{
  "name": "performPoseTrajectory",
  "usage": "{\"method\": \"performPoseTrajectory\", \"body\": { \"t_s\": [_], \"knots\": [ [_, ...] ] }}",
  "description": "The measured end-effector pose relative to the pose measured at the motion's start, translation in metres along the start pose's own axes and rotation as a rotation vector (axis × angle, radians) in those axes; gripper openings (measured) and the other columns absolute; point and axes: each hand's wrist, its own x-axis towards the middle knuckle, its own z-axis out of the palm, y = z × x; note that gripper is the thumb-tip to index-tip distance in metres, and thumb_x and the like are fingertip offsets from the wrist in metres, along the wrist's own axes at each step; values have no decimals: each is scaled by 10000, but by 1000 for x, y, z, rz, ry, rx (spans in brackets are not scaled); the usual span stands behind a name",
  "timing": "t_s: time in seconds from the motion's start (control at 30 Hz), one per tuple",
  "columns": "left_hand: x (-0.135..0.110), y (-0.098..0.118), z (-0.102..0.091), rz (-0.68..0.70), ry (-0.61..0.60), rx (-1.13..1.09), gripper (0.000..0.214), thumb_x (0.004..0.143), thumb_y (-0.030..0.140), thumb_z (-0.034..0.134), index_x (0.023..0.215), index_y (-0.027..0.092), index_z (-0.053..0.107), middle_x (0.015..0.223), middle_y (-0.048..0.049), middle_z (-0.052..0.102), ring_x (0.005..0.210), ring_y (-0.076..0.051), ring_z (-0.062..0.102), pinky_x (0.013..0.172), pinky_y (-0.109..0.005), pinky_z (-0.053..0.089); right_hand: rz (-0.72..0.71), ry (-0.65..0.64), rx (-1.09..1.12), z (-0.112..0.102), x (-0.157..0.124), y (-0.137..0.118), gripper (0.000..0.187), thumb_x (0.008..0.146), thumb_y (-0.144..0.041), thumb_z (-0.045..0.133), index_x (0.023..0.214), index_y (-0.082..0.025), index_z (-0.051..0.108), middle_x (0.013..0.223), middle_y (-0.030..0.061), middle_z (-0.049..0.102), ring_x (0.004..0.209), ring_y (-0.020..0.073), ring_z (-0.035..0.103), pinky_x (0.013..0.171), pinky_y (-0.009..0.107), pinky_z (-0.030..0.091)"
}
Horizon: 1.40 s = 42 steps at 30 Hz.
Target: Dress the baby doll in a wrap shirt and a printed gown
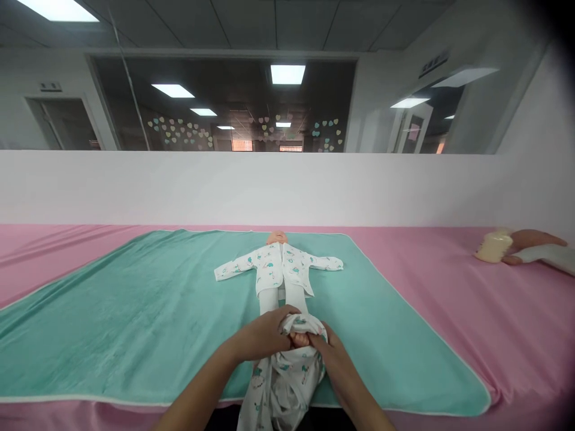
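A baby doll (277,237) lies on its back, head at the far end, dressed in a white printed jacket (270,270) whose sleeves stretch out to both sides. White leggings or tights show on its legs. Printed baby trousers (294,377) are bunched around one of the doll's feet, whose toes peek out of the gathered cloth. My left hand (269,332) grips the cloth from the left, and my right hand (330,350) pinches it on the right. The trousers' other part hangs down over the table's near edge.
Under the doll spreads a teal mat (135,311) with white edging, on a pink cloth (516,323). At the far right lie a cream bottle-like container (493,246) and a partly visible limb in a white sleeve (548,256). A white wall (224,188) with windows above stands behind.
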Motion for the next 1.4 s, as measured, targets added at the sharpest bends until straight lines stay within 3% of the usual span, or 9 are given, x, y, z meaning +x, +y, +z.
{"method": "performPoseTrajectory", "body": {
  "t_s": [0.13, 0.4, 0.57, 0.67, 0.93, 1.1, 1.23, 1.33, 1.4],
  "knots": [
    [0, 5, -4, 64, 11, -188, 461, 694, 248, 592, 1149, 228, 518, 1084, -24, 595, 973, -216, 528, 799, -297, 413, 57, -137, 284, -8, 2, -6, 459, 668, -278, 635, 1109, -178, 554, 1025, 56, 644, 1004, 244, 556, 841, 332, 409],
    [35, -13, -36, 6, -209, -440, 450, 654, 266, 687, 1083, 194, 572, 1161, -71, 551, 1048, -226, 514, 840, -306, 416, -119, -378, -202, -39, 45, -24, 286, 590, -183, 694, 855, -159, 590, 811, -16, 588, 790, 170, 518, 697, 272, 373],
    [54, -20, -66, 29, -284, -441, 432, 692, 299, 670, 1096, 170, 584, 1094, -83, 567, 994, -201, 517, 810, -284, 404, -5, -545, -162, -58, 74, -29, 318, 568, -176, 733, 821, -161, 542, 765, -37, 549, 735, 126, 496, 640, 231, 362],
    [64, -38, -75, 21, -315, -434, 441, 695, 319, 678, 1104, 182, 586, 979, -58, 576, 873, -172, 522, 735, -268, 399, 104, -650, -158, -69, 93, -22, 348, 535, -172, 771, 785, -158, 529, 753, -34, 558, 710, 116, 502, 606, 216, 369],
    [80, -100, -70, 91, -313, -666, 497, 610, 215, 739, 1082, 184, 586, 825, -19, 558, 724, -126, 482, 613, -230, 349, 213, -742, 11, -90, 134, 10, 290, 616, -261, 757, 798, -138, 567, 721, -18, 550, 604, 64, 473, 527, 177, 336],
    [80, -99, -67, 121, -248, -736, 446, 613, 172, 730, 1036, 165, 588, 782, -14, 565, 676, -114, 490, 596, -229, 351, 285, -840, -181, -86, 136, 5, 294, 628, -274, 744, 859, -147, 613, 732, 2, 584, 620, 105, 513, 560, 231, 401],
    [82, -94, -58, 84, -176, -721, 383, 623, 165, 722, 986, 162, 601, 768, -8, 566, 651, -98, 487, 574, -217, 360, 186, -939, -360, -73, 121, -5, 270, 585, -266, 761, 798, -157, 635, 751, -11, 569, 694, 129, 496, 615, 246, 383],
    [82, -92, -56, 63, -187, -680, 356, 634, 179, 714, 975, 173, 610, 777, -8, 571, 652, -93, 492, 572, -210, 381, 95, -903, -439, -68, 112, -7, 180, 622, -238, 724, 725, -166, 596, 703, -31, 517, 663, 116, 446, 579, 235, 337],
    [81, -91, -59, 29, -280, -622, 351, 631, 198, 719, 968, 188, 621, 797, -12, 586, 674, -104, 513, 583, -214, 405, 58, -848, -397, -67, 110, -6, 153, 651, -191, 677, 644, -167, 525, 649, -44, 446, 611, 95, 389, 538, 226, 292]
  ]
}}
